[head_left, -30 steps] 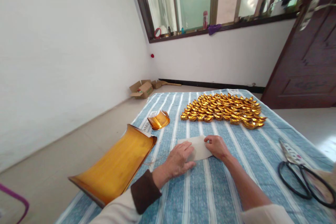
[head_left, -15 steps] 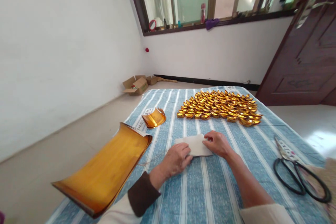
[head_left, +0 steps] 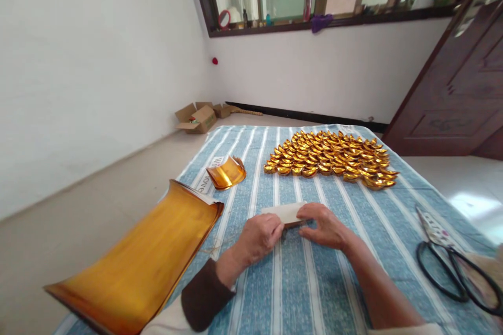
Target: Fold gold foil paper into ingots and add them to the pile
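Observation:
A small pale sheet of paper (head_left: 284, 212), apparently the back of gold foil paper, lies on the striped cloth with its near edge raised, a thin brownish strip showing there. At its left end, my left hand (head_left: 261, 233) is closed on the near edge. My right hand (head_left: 324, 226) grips the right end, fingers on top and thumb at the near edge. Beyond the hands sits a large group of folded gold paper ingots (head_left: 330, 157). A short stack of curled gold paper (head_left: 228, 172) lies to the far left of the sheet.
Large gold sheets (head_left: 145, 256) lie curled along the table's left side. Black-handled scissors (head_left: 444, 261) rest at the right, blades pointing away. The blue striped cloth (head_left: 291, 282) covers the table. Cardboard boxes (head_left: 198, 118) stand on the floor behind; a dark red door (head_left: 451, 89) is at right.
The paper's near edge has been lifted and folded up, so less of its pale face shows. My right hand has moved nearer along that edge, its thumb lower. The view has tilted slightly.

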### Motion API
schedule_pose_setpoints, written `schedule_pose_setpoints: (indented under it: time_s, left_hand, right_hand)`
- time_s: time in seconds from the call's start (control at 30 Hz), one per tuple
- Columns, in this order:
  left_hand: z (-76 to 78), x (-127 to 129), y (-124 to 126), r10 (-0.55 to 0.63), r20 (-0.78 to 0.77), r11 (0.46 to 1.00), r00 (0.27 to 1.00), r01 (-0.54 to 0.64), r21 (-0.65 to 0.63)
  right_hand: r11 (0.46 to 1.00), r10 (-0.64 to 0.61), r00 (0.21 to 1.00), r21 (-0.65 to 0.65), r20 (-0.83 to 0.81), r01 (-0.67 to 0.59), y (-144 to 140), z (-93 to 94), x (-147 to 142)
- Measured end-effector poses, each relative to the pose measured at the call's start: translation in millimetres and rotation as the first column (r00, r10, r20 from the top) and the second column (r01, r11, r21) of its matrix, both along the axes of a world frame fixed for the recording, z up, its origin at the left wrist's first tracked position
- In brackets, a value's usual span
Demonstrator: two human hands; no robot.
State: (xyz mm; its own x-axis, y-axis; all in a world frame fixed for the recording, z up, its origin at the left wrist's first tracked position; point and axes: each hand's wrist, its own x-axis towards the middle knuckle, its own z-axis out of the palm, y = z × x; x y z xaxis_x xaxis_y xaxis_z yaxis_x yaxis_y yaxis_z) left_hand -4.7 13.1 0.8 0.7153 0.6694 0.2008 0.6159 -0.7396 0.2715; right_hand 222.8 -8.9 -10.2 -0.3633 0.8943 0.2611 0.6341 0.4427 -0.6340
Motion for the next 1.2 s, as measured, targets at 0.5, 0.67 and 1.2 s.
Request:
schedule_pose_setpoints:
  time_s: [0.5,0.67,1.2]
  left_hand:
    - [-11.9,28.2,-53.7,-0.167,0.158,0.929,0.973,0.101,0.356]
    - [-21.5,27.2,-45.1,-0.018,0.067,0.97,0.998,0.001,0.245]
    - [-20.5,29.2,-37.5,0.04,0.012,0.998,0.999,-0.041,0.042]
  right_hand:
    - [0.948,-0.308,0.943,0.043,-0.127,0.316,6.0,-24.9,-9.7]
    - [0.919,-0.354,0.92,0.121,-0.168,0.376,2.8,-31.2,-11.6]
    - [0.767,-0.447,0.892,0.541,0.067,0.344,-0.1,-31.6,-20.3]
